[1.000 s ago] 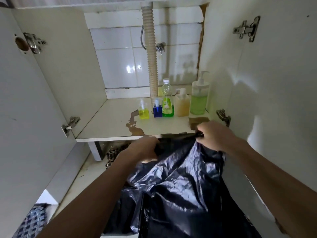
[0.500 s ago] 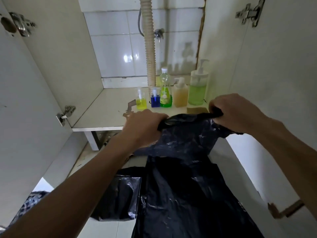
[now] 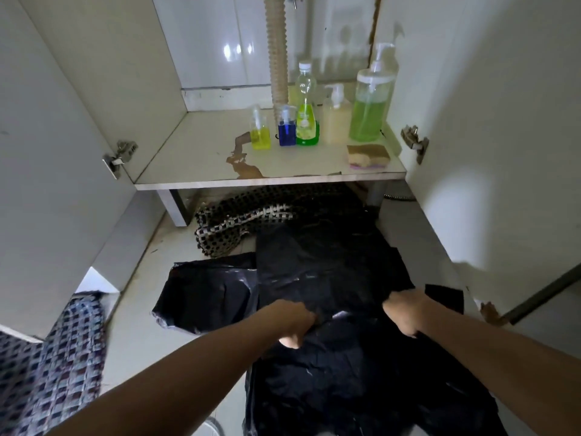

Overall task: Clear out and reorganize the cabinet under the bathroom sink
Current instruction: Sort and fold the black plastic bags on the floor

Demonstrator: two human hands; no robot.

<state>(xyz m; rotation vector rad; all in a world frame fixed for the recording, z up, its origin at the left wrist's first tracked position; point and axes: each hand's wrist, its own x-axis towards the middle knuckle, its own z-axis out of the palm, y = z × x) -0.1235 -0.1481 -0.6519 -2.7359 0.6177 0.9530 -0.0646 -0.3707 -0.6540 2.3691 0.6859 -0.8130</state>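
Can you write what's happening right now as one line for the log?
step: handling bag | left hand: grips black trash bag | right hand: grips bag | bottles: on cabinet shelf

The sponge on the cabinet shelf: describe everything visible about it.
The sponge lies flat at the front right corner of the cabinet shelf, just in front of the large green pump bottle. It looks like a soft rectangular block with a brown scouring top, a pale yellow body and a thin purple layer at the bottom. It appears worn. Neither hand touches it.
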